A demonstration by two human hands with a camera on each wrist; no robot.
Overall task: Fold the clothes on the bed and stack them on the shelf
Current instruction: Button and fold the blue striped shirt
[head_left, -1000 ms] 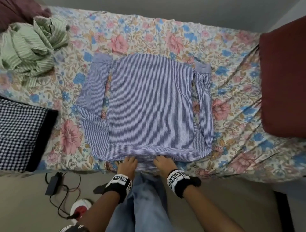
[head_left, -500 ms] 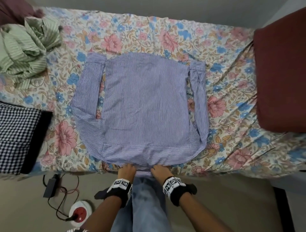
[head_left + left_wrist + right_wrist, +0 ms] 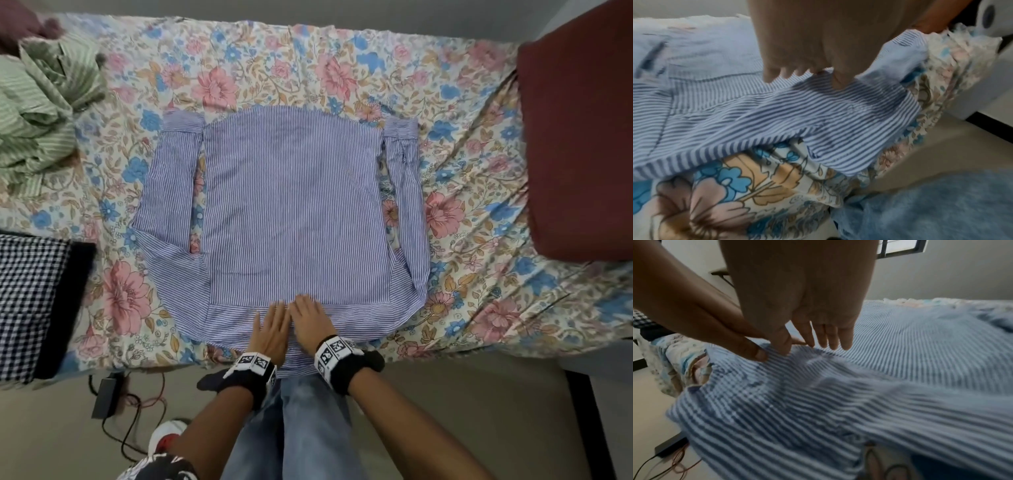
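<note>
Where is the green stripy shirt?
In the head view, the green striped shirt lies crumpled at the far left of the bed, left of the spread blue striped shirt and beyond the folded checked cloth.

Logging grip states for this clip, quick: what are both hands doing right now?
Left hand: open, flat on the blue-and-white striped cotton shirt.
Right hand: open, flat on the same shirt.

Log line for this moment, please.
phase: smoothing | striped shirt: flat, back up, on bed | left hand, right hand: flat on shirt
</note>
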